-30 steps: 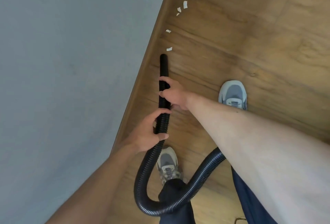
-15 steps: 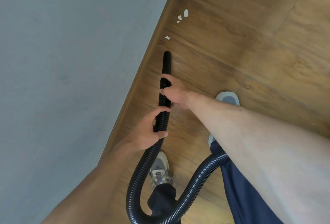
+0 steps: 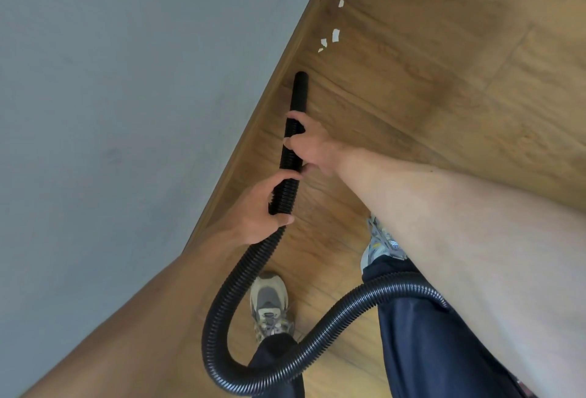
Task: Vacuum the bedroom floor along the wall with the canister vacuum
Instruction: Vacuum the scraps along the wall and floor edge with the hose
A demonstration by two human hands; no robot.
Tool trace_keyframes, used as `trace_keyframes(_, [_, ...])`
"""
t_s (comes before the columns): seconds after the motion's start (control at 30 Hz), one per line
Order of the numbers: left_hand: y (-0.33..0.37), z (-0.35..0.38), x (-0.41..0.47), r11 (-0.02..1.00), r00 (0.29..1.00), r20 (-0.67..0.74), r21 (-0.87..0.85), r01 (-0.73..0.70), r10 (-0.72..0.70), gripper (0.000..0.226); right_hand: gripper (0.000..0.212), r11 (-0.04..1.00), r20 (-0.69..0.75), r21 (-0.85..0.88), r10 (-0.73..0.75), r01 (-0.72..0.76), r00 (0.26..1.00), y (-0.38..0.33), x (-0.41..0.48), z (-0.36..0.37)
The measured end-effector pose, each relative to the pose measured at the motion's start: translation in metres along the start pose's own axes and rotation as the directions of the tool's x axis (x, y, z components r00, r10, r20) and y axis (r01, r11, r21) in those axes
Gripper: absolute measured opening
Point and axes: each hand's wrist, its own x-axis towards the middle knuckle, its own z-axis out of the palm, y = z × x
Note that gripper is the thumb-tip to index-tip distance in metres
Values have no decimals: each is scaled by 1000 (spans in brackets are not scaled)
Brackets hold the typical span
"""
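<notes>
Wood floor (image 3: 444, 118) by grey wall (image 3: 126, 80). Right hand (image 3: 312, 147) and left hand (image 3: 257, 218) both wrap fingers round black vacuum hose (image 3: 234, 280); right hand nearer hose tip (image 3: 301, 78). Hose points along wall. Paper scraps (image 3: 335, 35) lie ahead of hose tip, not touching.

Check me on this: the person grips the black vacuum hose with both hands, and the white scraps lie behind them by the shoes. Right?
Not quite. The head view shows the left hand and right hand gripping the black hose, but the white scraps lie ahead of the nozzle along the wall, not back by the shoes.
</notes>
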Motion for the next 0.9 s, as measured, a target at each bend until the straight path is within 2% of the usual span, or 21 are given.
trace_keyframes(0.9, [78,-5,56,997,998,52,72,-32,29,65,62,1000,-58,25,-9,10,998,-45,12,-79])
